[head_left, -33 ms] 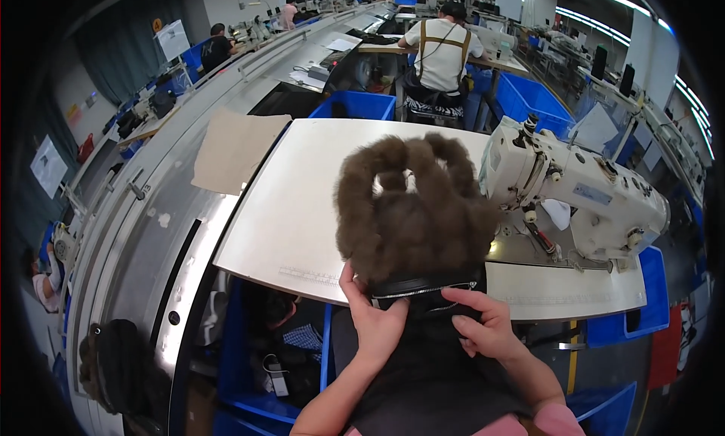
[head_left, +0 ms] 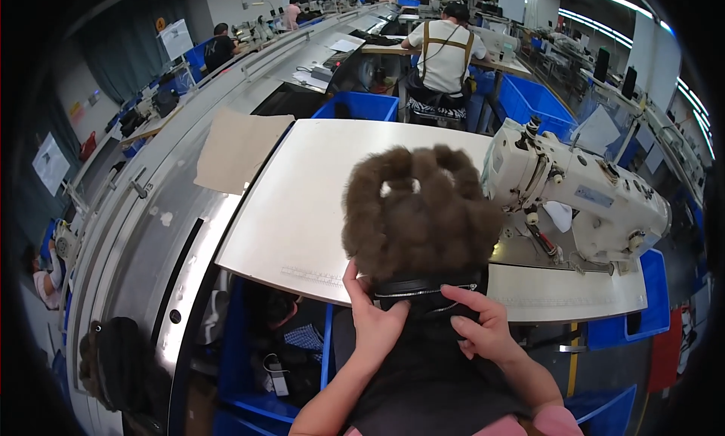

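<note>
A brown fur bag (head_left: 419, 224) with fluffy loops on top and a black lower section lies at the front edge of the white sewing table (head_left: 272, 194). A silver zipper (head_left: 408, 292) crosses the black section. My left hand (head_left: 371, 326) grips its left side, thumb bent onto the zipper area, fingers partly behind the fur. My right hand (head_left: 487, 330) has its index finger on the zipper's right part, the thumb apart below it and the other fingers curled. Dark cloth (head_left: 423, 391) covers my lap. The white sewing machine (head_left: 585, 194) stands just right of the bag.
A beige sheet (head_left: 234, 149) and a metal rail (head_left: 174, 270) lie left. Blue bins (head_left: 355, 103) stand beyond and below the table (head_left: 619, 323). A dark furry bag (head_left: 117, 360) sits at lower left. A co-worker in a white shirt (head_left: 445, 54) sits ahead; others work farther away.
The fur loops at the top of the bag have sunk slightly toward me. The whole view has shifted very slightly; both hands hold nearly the same positions.
</note>
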### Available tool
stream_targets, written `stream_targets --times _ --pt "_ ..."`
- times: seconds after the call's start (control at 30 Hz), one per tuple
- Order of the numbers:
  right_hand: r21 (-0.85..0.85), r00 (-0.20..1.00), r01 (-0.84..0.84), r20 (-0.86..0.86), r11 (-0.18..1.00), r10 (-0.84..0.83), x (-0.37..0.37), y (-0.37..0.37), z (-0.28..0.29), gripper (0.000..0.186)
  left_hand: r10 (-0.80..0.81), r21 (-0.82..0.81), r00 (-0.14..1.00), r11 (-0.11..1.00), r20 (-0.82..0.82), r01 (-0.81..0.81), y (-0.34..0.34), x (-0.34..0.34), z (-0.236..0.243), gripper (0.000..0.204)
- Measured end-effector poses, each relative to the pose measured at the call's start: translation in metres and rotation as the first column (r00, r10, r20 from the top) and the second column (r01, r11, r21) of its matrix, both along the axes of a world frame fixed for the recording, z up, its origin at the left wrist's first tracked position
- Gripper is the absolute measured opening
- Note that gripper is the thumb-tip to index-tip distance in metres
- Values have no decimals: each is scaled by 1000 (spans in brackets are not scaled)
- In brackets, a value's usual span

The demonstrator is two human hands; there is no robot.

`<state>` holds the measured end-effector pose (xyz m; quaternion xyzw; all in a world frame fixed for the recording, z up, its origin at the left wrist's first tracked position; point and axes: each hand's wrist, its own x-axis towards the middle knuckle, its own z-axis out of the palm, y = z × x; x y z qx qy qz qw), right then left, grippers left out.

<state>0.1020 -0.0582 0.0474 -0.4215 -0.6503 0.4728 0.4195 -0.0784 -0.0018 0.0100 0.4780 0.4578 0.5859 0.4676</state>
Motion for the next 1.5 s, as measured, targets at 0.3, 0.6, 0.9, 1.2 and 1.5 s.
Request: stream_targets --times 0.3,0.6,0.9,1.2,1.5 --pt "453 625 17 691 891 -363 13 -16 52 30 -252 -162 922 937 295 308 -5 -19 19 91" --pt "673 730 -175 579 719 -364 -2 25 21 27 -161 -86 925 975 345 203 3 6 3 66" --pt "490 672 -311 719 814 -176 -35 59 -32 52 -48 22 957 999 286 43 1 -6 18 64" --pt "556 893 -182 438 811 -100 -42 88 -25 60 54 -342 715 902 697 265 15 -55 58 50" --pt "690 859 -318 500 651 -110 -5 68 25 50 62 -463 826 850 560 251 16 -57 43 18"
